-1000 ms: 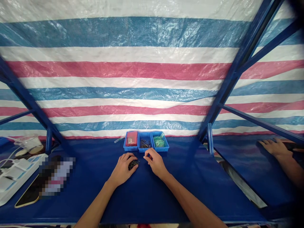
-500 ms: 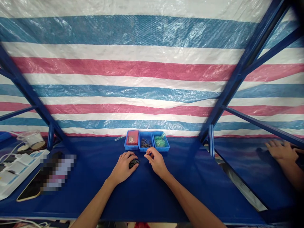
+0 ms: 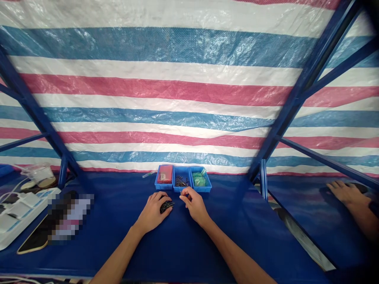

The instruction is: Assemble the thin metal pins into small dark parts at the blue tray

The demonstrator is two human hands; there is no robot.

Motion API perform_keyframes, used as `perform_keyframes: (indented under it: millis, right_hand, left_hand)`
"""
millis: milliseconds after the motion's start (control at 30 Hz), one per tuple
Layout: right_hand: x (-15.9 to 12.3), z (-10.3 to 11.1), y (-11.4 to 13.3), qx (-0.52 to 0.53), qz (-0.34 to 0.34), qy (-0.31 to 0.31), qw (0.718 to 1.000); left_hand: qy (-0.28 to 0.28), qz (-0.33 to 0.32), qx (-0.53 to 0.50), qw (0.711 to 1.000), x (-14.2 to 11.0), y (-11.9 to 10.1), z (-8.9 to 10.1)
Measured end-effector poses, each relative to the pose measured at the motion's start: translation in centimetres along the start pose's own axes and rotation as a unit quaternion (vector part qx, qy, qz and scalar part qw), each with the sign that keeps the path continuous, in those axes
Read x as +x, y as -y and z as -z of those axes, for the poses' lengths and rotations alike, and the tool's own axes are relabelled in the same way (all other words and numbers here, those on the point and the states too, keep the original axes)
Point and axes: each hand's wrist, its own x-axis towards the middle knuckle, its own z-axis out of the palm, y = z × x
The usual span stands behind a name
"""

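My left hand rests on the blue tabletop, its fingers and thumb curled round a small heap of dark screws. Just in front of the middle blue bin, my right hand is closed in a pinch. Whatever lies between its fingertips is too small to make out. More loose screws lie in that middle bin. On its left, a blue bin holds red packets. The blue bin on its right contains green plastic packets.
A small clear packet lies left of the bins. At far left are a white power strip and a phone. Blue metal frames flank the work area. Beyond the right frame, another person's hand rests on a surface.
The view has tilted slightly upward. My right hand stays pinched near the middle bin, and my left hand still cups the screws. The other person's hand has shifted, uncovering a dark object beside it.
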Motion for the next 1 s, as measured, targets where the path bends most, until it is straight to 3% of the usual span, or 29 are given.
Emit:
perform_keyframes:
  millis: [200,567,733,1000]
  right_hand:
    - [0.03,0.07,-0.03,0.0,0.029,0.003,1.0]
    - [-0.13,0.26,0.38,-0.003,0.017,-0.012,1.0]
    - [-0.06,0.06,-0.09,0.022,-0.025,-0.049,0.998]
    - [0.51,0.31,-0.22,0.143,-0.102,-0.088,0.981]
  left_hand:
    - [-0.004,-0.005,-0.005,1.0,-0.01,0.12,-0.06]
    - [0.008,0.005,-0.003,1.0,0.02,0.07,-0.01]
    - [0.004,0.004,-0.002,1.0,0.04,0.08,-0.11]
    - [0.008,0.006,-0.003,1.0,0.03,-0.25,0.18]
